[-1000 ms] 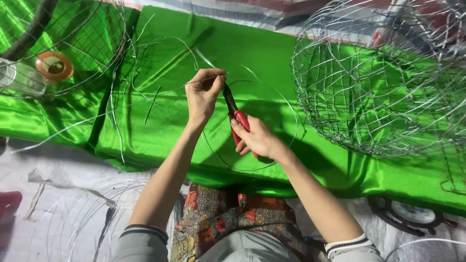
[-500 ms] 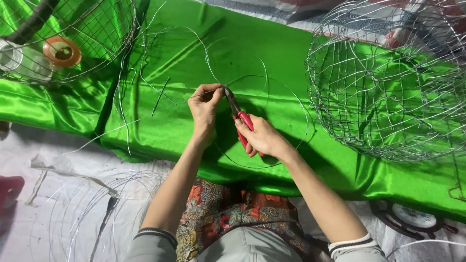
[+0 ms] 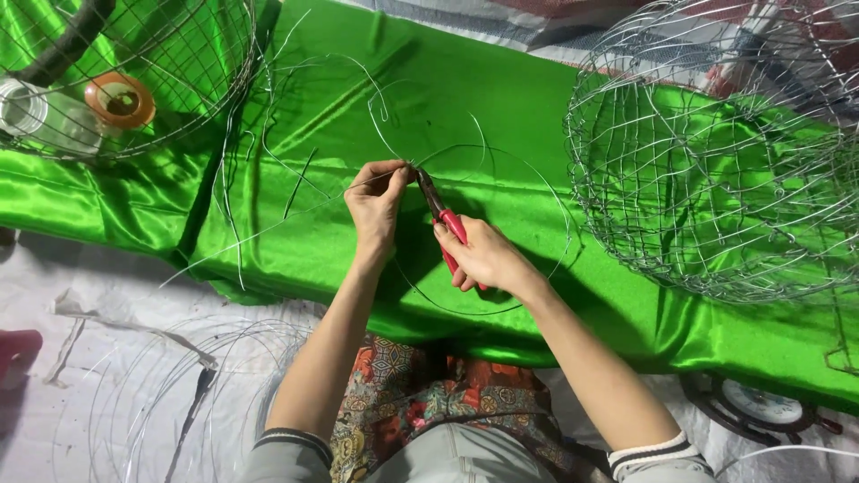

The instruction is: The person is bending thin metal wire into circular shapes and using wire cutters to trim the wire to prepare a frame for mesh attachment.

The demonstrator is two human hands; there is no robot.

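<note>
My left hand [image 3: 376, 201] pinches a thin metal wire [image 3: 483, 156] at a joint above the green satin cloth [image 3: 501, 89]. The wire curves off into a large ring lying on the cloth. My right hand [image 3: 483, 258] grips red-handled pliers [image 3: 438, 210], and their dark jaws meet the wire right at my left fingertips. Both forearms reach forward over my lap, which is covered by patterned fabric.
A round wire-mesh cage [image 3: 716, 152] stands at the right. Another wire basket [image 3: 134, 72] at the upper left holds an orange tape roll [image 3: 121, 100] and a clear jar [image 3: 36, 112]. Loose wire coils [image 3: 179, 394] lie on the white floor sheet at lower left.
The view has shifted, so hands and cloth appear slightly lower and rightward in frame. Both hands keep the same hold on wire and pliers.
</note>
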